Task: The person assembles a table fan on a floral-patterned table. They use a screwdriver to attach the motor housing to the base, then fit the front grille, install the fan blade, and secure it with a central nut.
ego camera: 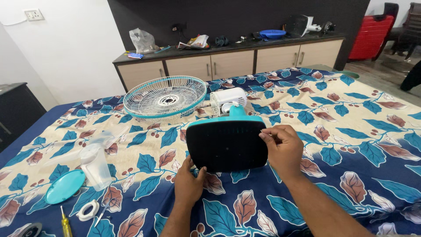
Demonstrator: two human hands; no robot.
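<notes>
A table fan lies taken apart on a bed with a leaf-patterned sheet. Its black square base with a teal rim is tipped up on edge, underside towards me. My left hand grips the base's lower left corner. My right hand holds its right edge, fingers curled over it. Behind the base lie the white motor housing and the teal-rimmed wire grille.
Clear plastic fan blades, a teal round cap, a white ring, a yellow screwdriver and small scissors lie at the left. A cabinet with clutter runs along the back wall. A red chair stands at the right.
</notes>
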